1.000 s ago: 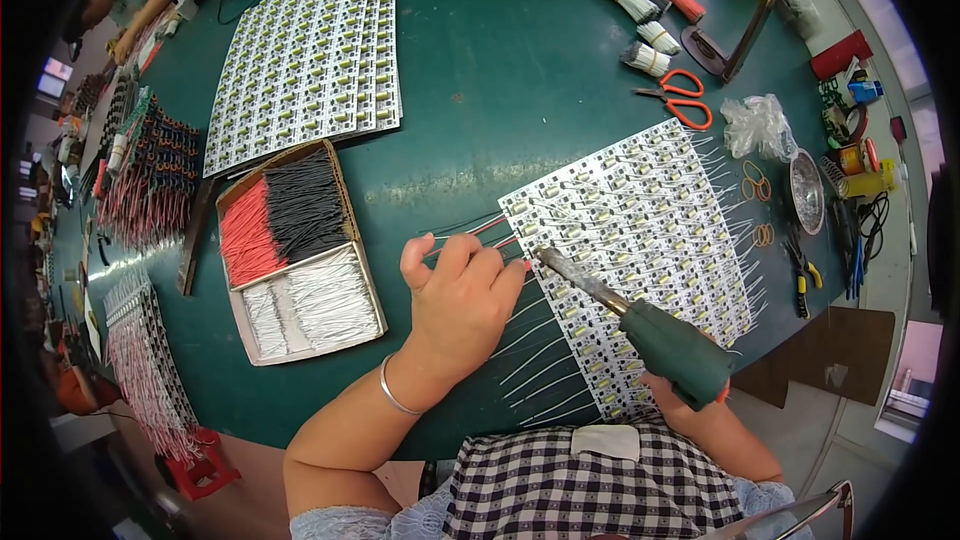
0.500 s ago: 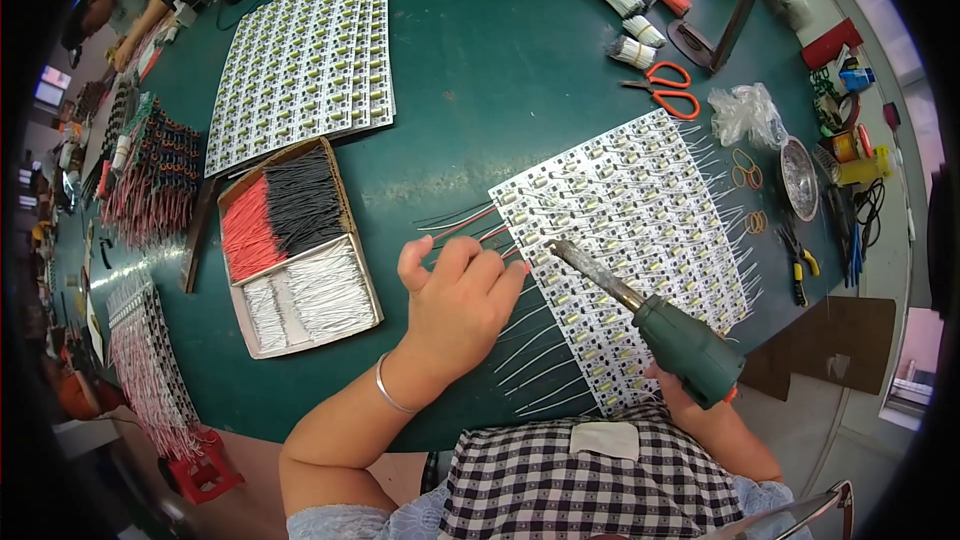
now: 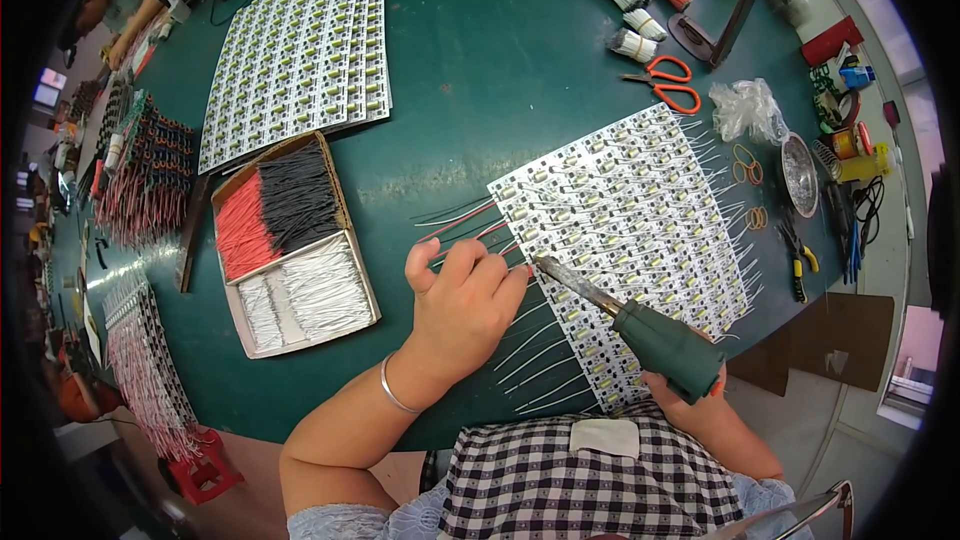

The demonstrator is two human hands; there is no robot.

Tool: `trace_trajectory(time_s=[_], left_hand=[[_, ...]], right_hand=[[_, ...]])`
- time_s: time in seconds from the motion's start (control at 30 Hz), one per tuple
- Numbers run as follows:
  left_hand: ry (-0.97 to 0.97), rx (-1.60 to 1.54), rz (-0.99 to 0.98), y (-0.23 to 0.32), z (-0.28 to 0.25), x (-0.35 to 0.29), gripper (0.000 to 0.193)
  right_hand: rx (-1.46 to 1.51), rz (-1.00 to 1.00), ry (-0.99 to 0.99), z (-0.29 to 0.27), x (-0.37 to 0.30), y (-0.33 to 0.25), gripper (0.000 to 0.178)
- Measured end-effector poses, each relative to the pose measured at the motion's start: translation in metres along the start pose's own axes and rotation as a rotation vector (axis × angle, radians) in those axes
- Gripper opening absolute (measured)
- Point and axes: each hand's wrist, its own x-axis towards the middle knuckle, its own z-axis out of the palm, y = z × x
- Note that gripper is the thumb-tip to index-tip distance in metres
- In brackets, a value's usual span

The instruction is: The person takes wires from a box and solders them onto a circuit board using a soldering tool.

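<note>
Black-and-white checked apron at five o'clock, bearing a cream patch; pale-blue sleeves, perhaps lacy, at seven and half-past four; silver bangle round the left wrist.

Across the near edge of the green desk, the bare left forearm slants rightward; the left hand bends its fingers, while the right hand grips (fingers partly hidden).
</note>
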Motion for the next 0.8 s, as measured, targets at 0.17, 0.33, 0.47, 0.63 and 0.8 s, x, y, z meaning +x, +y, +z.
trace_trajectory(time_s=[0.17,0.33,0.47,0.63,0.8], left_hand=[[-0.002,0.003,-0.001,0.0,0.001,0.0,0.01],[-0.013,-0.001,-0.005,0.0,0.001,0.0,0.009],[0.0,0.01,0.002,0.001,0.0,0.0,0.009],[0.002,0.025,0.018,0.002,-0.001,0.002,0.01],[0.006,0.016,0.036,0.009,-0.007,-0.002,0.011]], right_hand=[[-0.329,-0.241,-0.004,-0.001,0.002,0.003,0.032],[0.022,0.006,0.029,0.002,-0.01,0.009,0.03],[0.064,0.041,0.07,0.002,-0.018,0.012,0.027],[0.156,0.054,0.169,0.006,-0.023,0.012,0.025],[0.11,0.121,0.124,0.003,-0.032,0.015,0.027]])
